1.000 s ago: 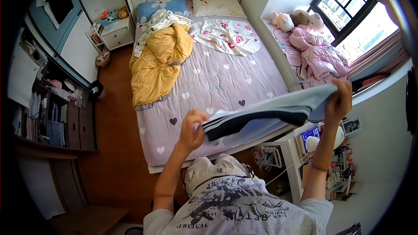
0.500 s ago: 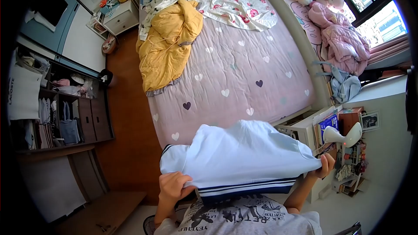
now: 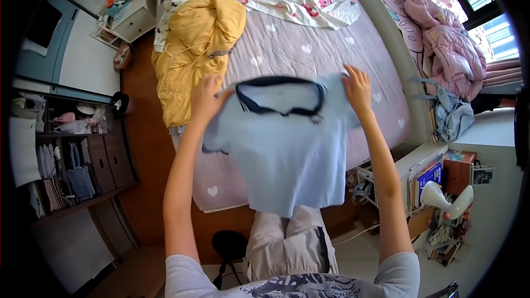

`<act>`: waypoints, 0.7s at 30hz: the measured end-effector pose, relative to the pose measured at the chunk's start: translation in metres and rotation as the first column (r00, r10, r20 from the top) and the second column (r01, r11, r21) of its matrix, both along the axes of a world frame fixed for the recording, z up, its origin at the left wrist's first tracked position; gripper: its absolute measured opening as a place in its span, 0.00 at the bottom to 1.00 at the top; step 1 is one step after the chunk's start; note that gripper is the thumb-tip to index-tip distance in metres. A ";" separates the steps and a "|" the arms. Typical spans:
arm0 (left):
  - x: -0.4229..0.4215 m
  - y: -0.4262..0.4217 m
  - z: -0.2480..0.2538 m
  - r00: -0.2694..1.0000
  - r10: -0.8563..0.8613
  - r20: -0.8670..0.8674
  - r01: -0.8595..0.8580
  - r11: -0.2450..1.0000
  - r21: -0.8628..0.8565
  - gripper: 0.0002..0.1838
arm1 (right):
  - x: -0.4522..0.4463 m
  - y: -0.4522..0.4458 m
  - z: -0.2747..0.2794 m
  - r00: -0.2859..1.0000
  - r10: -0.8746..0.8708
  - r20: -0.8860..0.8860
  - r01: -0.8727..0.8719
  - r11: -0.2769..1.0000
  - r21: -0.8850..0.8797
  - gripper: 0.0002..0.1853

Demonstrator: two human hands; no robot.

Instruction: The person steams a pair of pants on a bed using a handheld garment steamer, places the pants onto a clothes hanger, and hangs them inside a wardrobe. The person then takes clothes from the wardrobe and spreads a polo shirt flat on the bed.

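A light blue short-sleeved polo shirt (image 3: 287, 157) with a dark navy collar hangs spread out between my hands, over the near part of the bed. My left hand (image 3: 207, 99) is closed on its left shoulder area, somewhat blurred. On the opposite side my right hand (image 3: 358, 85) pinches the other shoulder near the sleeve. The collar faces away from me and the hem hangs toward my legs. Behind the shirt lies the pink bedsheet (image 3: 298, 49) with its heart pattern, partly covered from view.
A yellow quilt (image 3: 199, 38) lies bunched on the bed's left side, beside a floral white cloth (image 3: 309, 0). At the right stand a desk lamp (image 3: 447, 201) and books (image 3: 428, 179). An open wardrobe (image 3: 83, 160) is at the left. A black stool (image 3: 229, 244) stands near my legs.
Both hands have moved forward, away from my body, over the bed. The shirt has swung round: its navy collar now lies at the far side and its body hangs toward me.
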State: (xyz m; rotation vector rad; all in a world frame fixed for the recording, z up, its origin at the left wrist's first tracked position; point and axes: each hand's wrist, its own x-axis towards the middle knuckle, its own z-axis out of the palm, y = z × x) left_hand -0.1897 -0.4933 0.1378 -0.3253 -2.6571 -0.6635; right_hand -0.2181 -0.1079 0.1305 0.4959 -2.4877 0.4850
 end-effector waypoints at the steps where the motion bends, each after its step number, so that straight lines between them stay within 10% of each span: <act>1: -0.010 -0.009 -0.037 1.000 -0.008 0.012 0.008 1.000 0.001 0.20 | -0.015 -0.003 -0.024 0.998 -0.043 0.037 0.042 0.999 0.025 0.20; 4: 0.001 -0.034 -0.168 0.913 0.167 0.373 -0.291 0.906 0.307 0.28 | -0.018 0.006 -0.115 0.918 -0.197 0.344 0.284 0.932 -0.225 0.23; 9: 0.197 -0.020 -0.350 0.549 0.153 0.822 -0.631 0.721 0.287 0.34 | 0.107 0.077 -0.279 0.534 -0.221 0.816 0.393 0.919 -0.009 0.24; 10: 0.223 -0.010 -0.342 0.297 0.054 0.953 -0.655 0.738 0.162 0.33 | 0.136 0.093 -0.303 0.346 -0.136 0.928 0.381 0.924 -0.006 0.26; 13: 0.280 0.032 -0.334 0.198 -0.022 0.980 -0.887 0.421 0.189 0.20 | 0.197 0.097 -0.303 0.034 0.145 0.989 0.569 0.811 -0.138 0.26; 21: 0.319 0.065 -0.317 0.331 -0.040 0.943 -0.942 0.051 0.333 0.15 | 0.236 0.103 -0.311 0.076 0.352 0.933 0.895 0.389 -0.219 0.17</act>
